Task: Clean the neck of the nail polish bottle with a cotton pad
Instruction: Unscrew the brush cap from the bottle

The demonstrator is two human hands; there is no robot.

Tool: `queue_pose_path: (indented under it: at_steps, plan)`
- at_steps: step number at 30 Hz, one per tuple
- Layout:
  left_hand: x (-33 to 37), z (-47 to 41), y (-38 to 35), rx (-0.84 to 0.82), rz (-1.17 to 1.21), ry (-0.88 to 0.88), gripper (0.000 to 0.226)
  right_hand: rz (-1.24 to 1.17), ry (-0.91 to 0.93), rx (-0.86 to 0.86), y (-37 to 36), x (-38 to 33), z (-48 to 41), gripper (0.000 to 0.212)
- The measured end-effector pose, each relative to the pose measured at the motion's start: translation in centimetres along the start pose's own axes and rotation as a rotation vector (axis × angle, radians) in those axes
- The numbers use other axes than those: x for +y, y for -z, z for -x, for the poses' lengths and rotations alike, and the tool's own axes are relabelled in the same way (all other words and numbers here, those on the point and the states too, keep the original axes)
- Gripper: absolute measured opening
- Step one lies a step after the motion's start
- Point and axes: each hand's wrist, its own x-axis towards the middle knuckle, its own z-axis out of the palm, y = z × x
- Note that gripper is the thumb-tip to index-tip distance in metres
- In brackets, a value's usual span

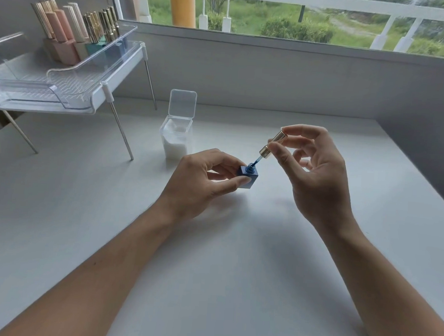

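A small square dark-blue nail polish bottle (249, 178) stands on the white table, pinched between the thumb and fingers of my left hand (202, 182). Its neck is uncovered. My right hand (316, 173) holds the gold cap (273, 144) tilted above the bottle, and the blue brush stem under the cap still dips into the neck. Behind the bottle stands a clear plastic box of white cotton pads (176, 136) with its hinged lid up.
A clear plastic rack on thin metal legs (64, 90) stands at the back left, carrying several nail polish bottles (75, 34) with gold and pink caps. A grey wall and a window (303, 17) run behind the white table (209, 271).
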Motion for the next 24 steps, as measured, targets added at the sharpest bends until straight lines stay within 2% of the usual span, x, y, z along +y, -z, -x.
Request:
queue_pose_path:
  at_steps: [17,24]
  plan:
    - [0.03,0.07,-0.01,0.002,0.006,0.01,0.022,0.01,-0.02,0.004,-0.08,-0.16,0.17,0.025]
    - [-0.15,0.06,-0.08,-0.008,0.015,0.033,0.021,-0.046,-0.084,0.048,0.34,-0.22,-0.15,0.032]
